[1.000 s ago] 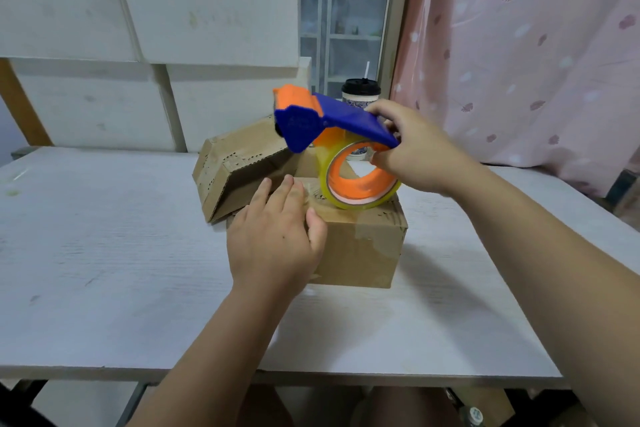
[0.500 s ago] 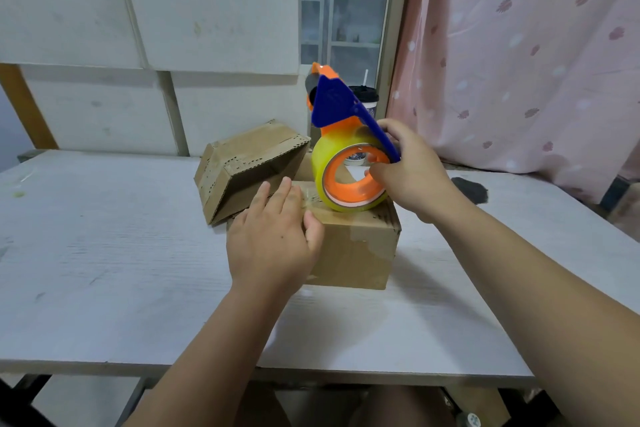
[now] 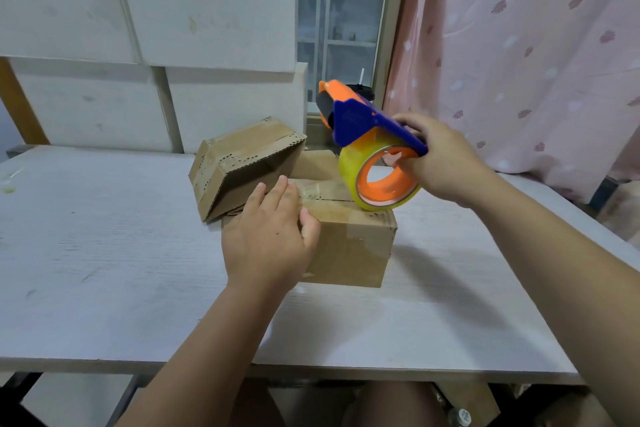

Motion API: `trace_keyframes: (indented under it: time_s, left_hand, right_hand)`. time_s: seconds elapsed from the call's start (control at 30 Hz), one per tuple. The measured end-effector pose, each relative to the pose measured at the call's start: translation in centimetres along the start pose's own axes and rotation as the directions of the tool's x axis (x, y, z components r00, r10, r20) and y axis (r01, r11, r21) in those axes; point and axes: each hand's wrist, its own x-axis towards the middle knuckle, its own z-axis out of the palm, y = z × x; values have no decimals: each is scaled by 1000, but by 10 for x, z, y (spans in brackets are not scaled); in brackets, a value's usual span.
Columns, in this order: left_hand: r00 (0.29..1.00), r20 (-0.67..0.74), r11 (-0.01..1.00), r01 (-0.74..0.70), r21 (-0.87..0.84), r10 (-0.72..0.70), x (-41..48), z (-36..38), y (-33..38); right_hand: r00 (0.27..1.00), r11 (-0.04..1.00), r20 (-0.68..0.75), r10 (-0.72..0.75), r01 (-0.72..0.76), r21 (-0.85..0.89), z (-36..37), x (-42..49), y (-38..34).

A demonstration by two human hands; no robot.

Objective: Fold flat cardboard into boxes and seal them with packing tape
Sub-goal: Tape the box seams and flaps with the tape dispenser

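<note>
My left hand (image 3: pixel 266 236) lies flat, fingers relaxed, on the matte brown cardboard box (image 3: pixel 349 243) mid-table. My right hand (image 3: pixel 440 163) grips the blue-and-orange plastic tape dispenser (image 3: pixel 367 146); its glossy yellowish roll touches the box's taped top seam. A second, tilted box (image 3: pixel 239 163) leans behind.

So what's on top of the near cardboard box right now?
The left hand lies flat on the left half of the box, and the tape dispenser, held by the right hand, sits near the right edge. The seam under the palm is covered.
</note>
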Motion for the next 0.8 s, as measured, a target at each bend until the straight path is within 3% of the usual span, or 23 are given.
trace_keyframes:
  time_s: [0.13,0.2,0.3,0.37,0.53,0.8]
  left_hand:
    - [1000,-7,1000,10,1,-10,0,1,1]
    - [1000,-2,1000,6,9,-6,-1,0,2]
    - [1000,8,1000,7,4,-7,-1,-1,2]
    - [1000,13,1000,21,-4,-21,-2,-1,2]
    - [999,46,999,31,-31,-30,-4,-4,2]
    - [997,70,999,29,-25,-27,-4,-6,2]
  right_hand:
    - [997,1000,-73,2,0,31,4,-8,4]
    - [994,979,-73,87,-72,192,10,-12,8]
    - [961,832,13,275,-244,499,22,-19,16]
    - [948,787,6,318,-267,556,26,-20,18]
    - [972,884,-127,199,-123,451,17,-18,16]
    - [982,953,-133,133,-90,289,9,-18,14]
